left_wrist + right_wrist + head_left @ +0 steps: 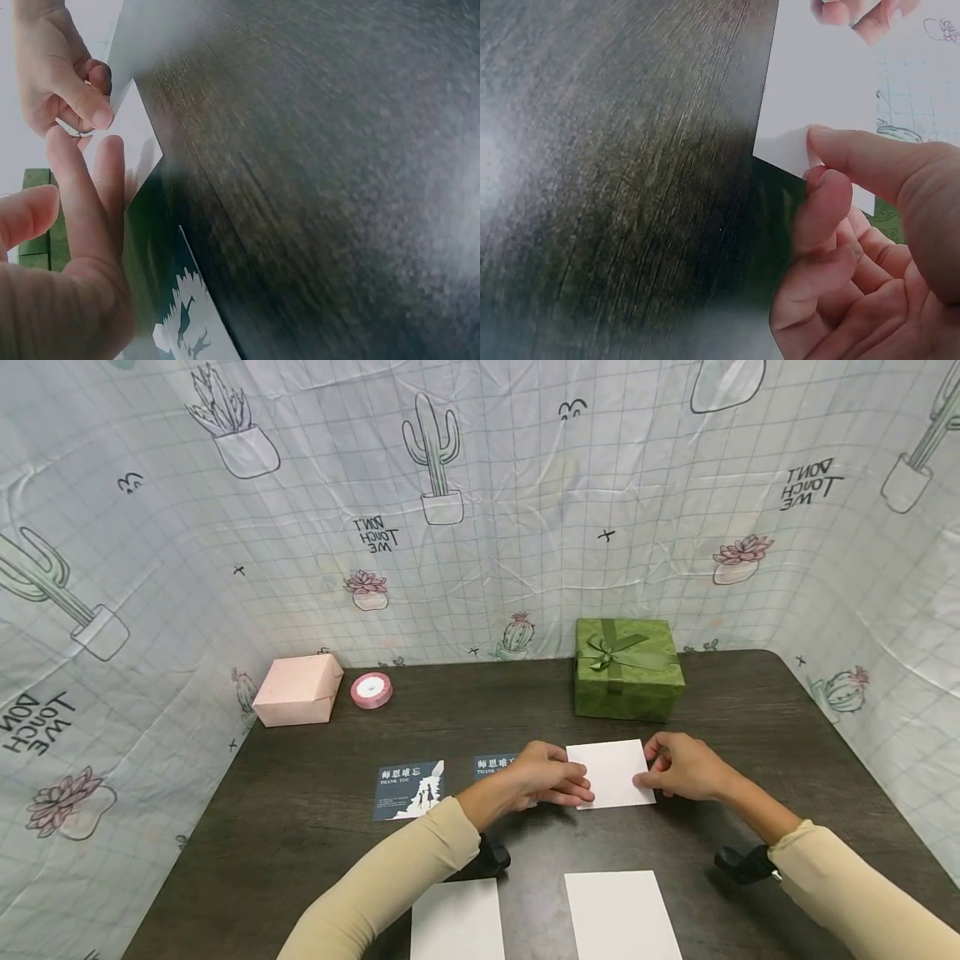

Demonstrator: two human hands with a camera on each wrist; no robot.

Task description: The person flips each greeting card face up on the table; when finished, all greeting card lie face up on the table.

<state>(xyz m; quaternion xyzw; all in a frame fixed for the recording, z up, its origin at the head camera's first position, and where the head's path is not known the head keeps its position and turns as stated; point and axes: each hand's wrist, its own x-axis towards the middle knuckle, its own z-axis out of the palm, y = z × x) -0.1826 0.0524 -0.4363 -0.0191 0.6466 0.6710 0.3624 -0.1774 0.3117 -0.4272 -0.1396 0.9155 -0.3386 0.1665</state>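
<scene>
A white card (611, 774) lies between the two hands over the dark table. My right hand (686, 767) pinches its right edge; in the right wrist view the thumb of that hand (862, 232) presses on the face of the card (817, 82), with curled fingers behind. At the card's left side is my left hand (546, 777), its extended fingers touching the face. The left wrist view has this hand (79, 277) with fingers straight and thumb apart. Partly under the left forearm and hand is a blue printed card (491, 766); another blue card (393, 802) lies farther left.
A green gift box with a bow (630, 672) stands behind the white card. At the back left are a pink wrapped box (296, 692) and a pink ribbon roll (371, 690). Two white sheets (457, 922) (622, 914) lie at the front. A patterned cloth (480, 485) hangs behind.
</scene>
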